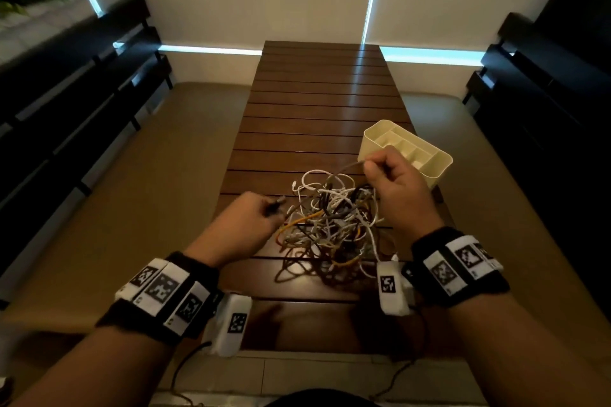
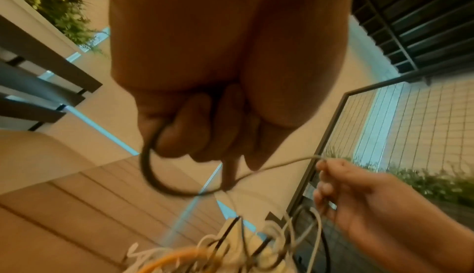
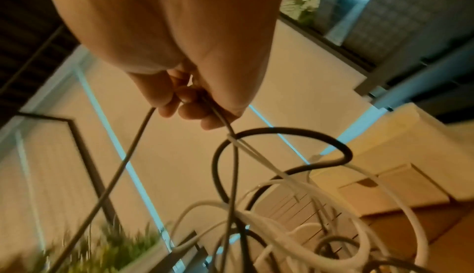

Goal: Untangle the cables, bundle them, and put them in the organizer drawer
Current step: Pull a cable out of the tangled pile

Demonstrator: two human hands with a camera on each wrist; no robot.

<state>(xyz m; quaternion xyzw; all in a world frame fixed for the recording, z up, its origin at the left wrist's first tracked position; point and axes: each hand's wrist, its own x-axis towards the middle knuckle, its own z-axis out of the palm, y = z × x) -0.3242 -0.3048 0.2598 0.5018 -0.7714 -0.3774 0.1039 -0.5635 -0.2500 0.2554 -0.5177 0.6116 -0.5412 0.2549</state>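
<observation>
Nearest the head camera, two black wristbands with white coded tags are seen on the forearms, above the near edge of the dark brown slatted wooden table. Just beyond them the tangled heap of white, grey, black and orange cables is spread on the table, between the two hands.

The left hand is held at the heap's left edge, its fingers curled round a dark cable whose loop hangs below the fist in the left wrist view. The right hand is raised over the heap's far right side, thumb and fingers pinched on a thin grey cable; in the right wrist view that strand is seen to drop from the fingertips into white and black loops below.

The coming move appears to turn on this strand: it is stretched leftward and downward from the right fingers toward the heap, so its long axis runs roughly across the table between the hands. A pull up and away to the right is judged the likeliest way to free it. The right hand is the nearer one to the cream plastic organizer with divided compartments, which stands just beyond and right of that hand, open side up.

What stands in the way is the heap itself: many loops cross the held strands, and a hard pull could drag the whole mass or tighten a knot. No cable is yet bundled or in the organizer.
</observation>
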